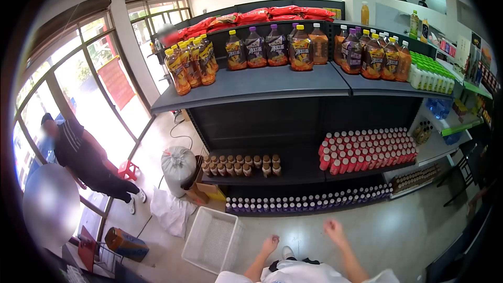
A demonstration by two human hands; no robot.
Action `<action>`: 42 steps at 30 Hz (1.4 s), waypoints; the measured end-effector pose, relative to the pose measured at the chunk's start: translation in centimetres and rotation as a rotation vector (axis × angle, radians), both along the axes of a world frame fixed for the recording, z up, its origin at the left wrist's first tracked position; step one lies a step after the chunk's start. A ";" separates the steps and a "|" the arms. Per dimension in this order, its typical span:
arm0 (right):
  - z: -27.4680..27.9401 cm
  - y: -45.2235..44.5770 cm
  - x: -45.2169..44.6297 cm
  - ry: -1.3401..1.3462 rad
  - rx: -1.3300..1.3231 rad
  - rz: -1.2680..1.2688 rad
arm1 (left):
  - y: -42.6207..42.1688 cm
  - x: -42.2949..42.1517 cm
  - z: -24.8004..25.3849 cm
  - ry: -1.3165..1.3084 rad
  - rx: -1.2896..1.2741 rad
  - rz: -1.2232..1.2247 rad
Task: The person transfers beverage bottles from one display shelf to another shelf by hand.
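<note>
Basket (212, 237) of white plastic stands on the floor (262, 228) at the lower middle, left of my left hand (271, 243) and apart from it. That hand looks narrow, fingers curled; my right hand (334, 229), further right, is bent much the same. I see nothing held in either, though whether the fingertips meet I cannot tell.

For a steady hold on this basket, I judge opposite rims best, with fingers well under the lip and both sides kept level. Its near right rim faces my left hand; my right has further to reach, and the white shoe (287, 252) sits between them, so I'd watch my footing.

Beyond, the white cloth (170, 212) lies close by the basket's upper left, a snag risk. Floor runs between my hands and the low shelf of purple bottles (309, 201); its front edge limits forward reach. Higher up are brown bottles (238, 169), red bottles (361, 152), then large drink bottles (277, 47) along the top shelf (262, 81).
</note>
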State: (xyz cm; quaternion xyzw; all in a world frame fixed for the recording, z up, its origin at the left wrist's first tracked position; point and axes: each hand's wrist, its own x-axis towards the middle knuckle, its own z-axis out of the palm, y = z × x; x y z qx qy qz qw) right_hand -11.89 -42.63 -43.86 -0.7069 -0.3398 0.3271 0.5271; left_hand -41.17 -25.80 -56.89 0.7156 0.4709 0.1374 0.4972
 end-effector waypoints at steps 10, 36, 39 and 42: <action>38.2 23.9 10.3 -0.432 0.675 0.071 | 17.6 14.1 38.6 -0.705 0.820 0.007; 48.5 42.0 20.0 -1.026 0.661 0.159 | 36.4 29.0 55.6 -0.609 1.381 -0.180; 47.1 38.4 15.6 -1.230 0.700 0.161 | 36.0 27.9 56.6 -0.781 1.336 -0.315; 45.1 36.3 14.4 -1.055 0.895 0.096 | 35.9 27.8 57.3 -1.073 1.451 -0.465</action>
